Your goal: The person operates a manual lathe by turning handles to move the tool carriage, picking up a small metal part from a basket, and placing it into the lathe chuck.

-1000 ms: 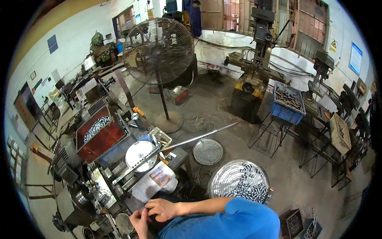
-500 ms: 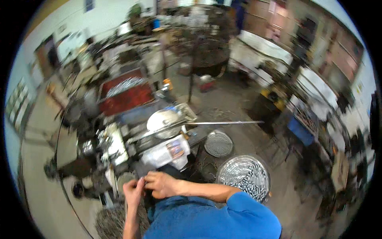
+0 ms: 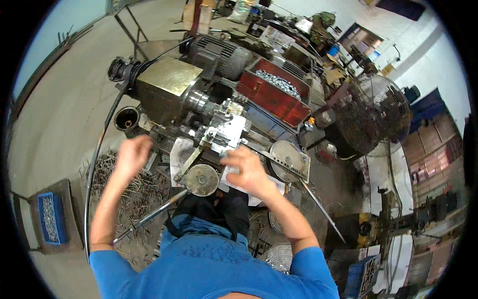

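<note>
In front of me stands a small lathe (image 3: 172, 74) with a brass-coloured cover on its headstock. Its round metal chuck (image 3: 199, 101) faces a shiny tool slide (image 3: 230, 130). My right hand (image 3: 245, 168) is just on the near side of the slide, fingers spread, with no object visible in it; whether it touches the slide I cannot tell. Left of the slide, my left hand (image 3: 134, 153) hovers above a heap of metal shavings (image 3: 124, 184), its fingers smeared by motion. Between the hands lies a round greasy disc (image 3: 203, 180) beside a flat lever (image 3: 189, 163).
A red tray (image 3: 274, 102) of small metal parts sits behind the lathe. Long bars (image 3: 149, 215) stick out on the near side. At the far left is a blue crate (image 3: 51, 218) of parts. A large fan (image 3: 371, 114) stands at the right, and a dark cup (image 3: 127, 118) is by the headstock.
My view has swung left, bringing the lathe to the middle. My hands, together at the fingertips before, are now apart: the left by the shavings, the right by the tool slide.
</note>
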A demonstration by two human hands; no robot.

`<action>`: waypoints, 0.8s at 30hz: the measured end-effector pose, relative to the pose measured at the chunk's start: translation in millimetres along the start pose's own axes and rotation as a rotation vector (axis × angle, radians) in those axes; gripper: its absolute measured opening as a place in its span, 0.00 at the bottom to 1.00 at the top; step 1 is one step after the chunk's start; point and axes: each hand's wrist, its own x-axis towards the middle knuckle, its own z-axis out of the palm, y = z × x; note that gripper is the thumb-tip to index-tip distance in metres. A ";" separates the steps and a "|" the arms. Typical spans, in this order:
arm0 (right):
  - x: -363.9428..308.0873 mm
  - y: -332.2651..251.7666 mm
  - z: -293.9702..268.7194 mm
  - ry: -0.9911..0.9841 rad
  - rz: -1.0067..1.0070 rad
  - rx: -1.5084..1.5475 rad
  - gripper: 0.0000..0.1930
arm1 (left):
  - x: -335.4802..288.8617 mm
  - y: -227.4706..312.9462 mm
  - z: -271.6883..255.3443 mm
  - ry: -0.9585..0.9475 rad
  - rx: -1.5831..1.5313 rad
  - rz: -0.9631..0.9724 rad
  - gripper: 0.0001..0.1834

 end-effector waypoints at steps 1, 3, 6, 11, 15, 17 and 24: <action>21.9 12.4 -2.0 -0.062 0.031 -0.030 0.18 | 5.4 -23.6 -22.5 0.043 0.130 -0.030 0.10; 66.7 40.3 5.5 -0.089 0.007 -0.146 0.16 | 1.7 -74.6 -66.3 0.152 0.393 -0.075 0.13; 111.6 99.6 37.7 -0.208 0.043 -0.350 0.16 | -16.5 -113.3 -105.0 0.106 0.567 -0.182 0.16; 154.0 123.6 79.6 -0.394 0.148 -0.546 0.11 | -76.6 -137.2 -105.4 -0.030 0.228 -0.482 0.19; 159.4 119.8 84.7 -0.436 0.264 -0.461 0.11 | -78.1 -145.4 -90.3 -0.056 0.277 -0.556 0.18; 140.2 153.1 93.1 -0.318 0.094 -0.500 0.10 | -69.5 -141.7 -85.5 -0.065 0.424 -0.479 0.18; 150.5 136.9 93.7 -0.321 0.104 -0.344 0.15 | -78.2 -148.3 -87.1 -0.055 0.443 -0.569 0.15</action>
